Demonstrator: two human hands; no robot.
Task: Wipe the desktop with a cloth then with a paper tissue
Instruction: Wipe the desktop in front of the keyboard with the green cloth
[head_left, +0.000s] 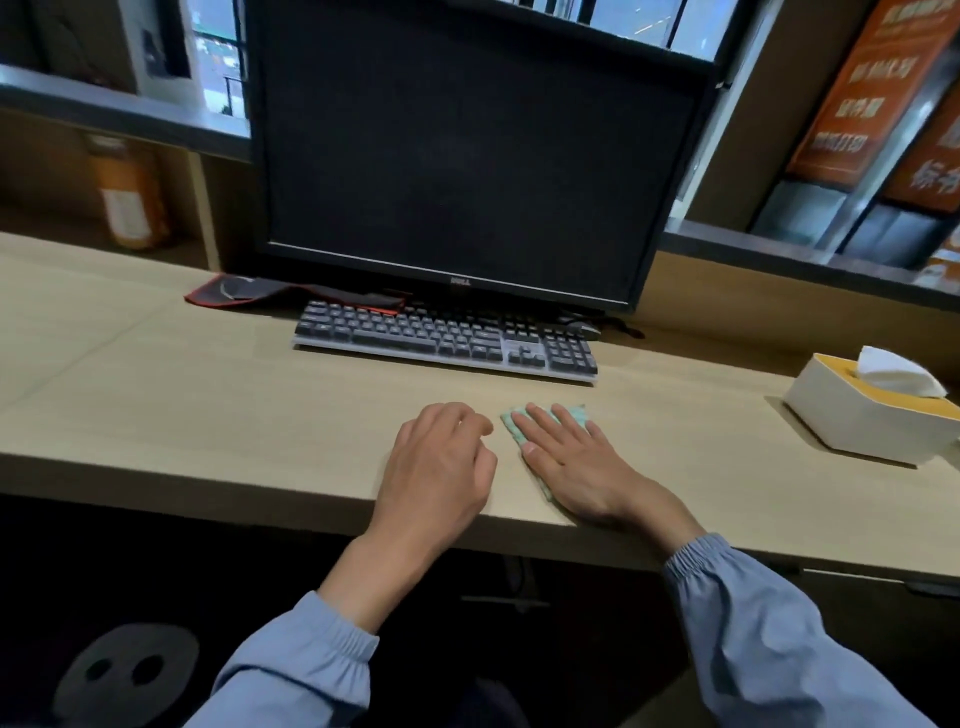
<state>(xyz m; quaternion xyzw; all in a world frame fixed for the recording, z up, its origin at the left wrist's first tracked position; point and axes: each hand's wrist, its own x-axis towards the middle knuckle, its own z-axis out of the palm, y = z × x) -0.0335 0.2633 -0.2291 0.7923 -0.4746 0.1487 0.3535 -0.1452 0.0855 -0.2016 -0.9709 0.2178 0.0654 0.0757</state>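
Observation:
A light green cloth (511, 422) lies flat on the pale wooden desktop (208, 415), near its front edge and in front of the keyboard. My right hand (576, 462) presses on the cloth with straight, spread fingers and covers most of it. Just to its left, my left hand (441, 462) rests on the bare desktop with fingers loosely curled, holding nothing. At the right stands a white tissue box (867, 421) with a yellow top, and a white paper tissue (893, 371) sticks out of it.
A dark keyboard (447, 340) lies behind the hands under a black monitor (467, 150). A red-edged mouse pad (234, 291) sits at the left of the monitor foot, a mouse (582, 327) at the right. Shelves run along the back wall.

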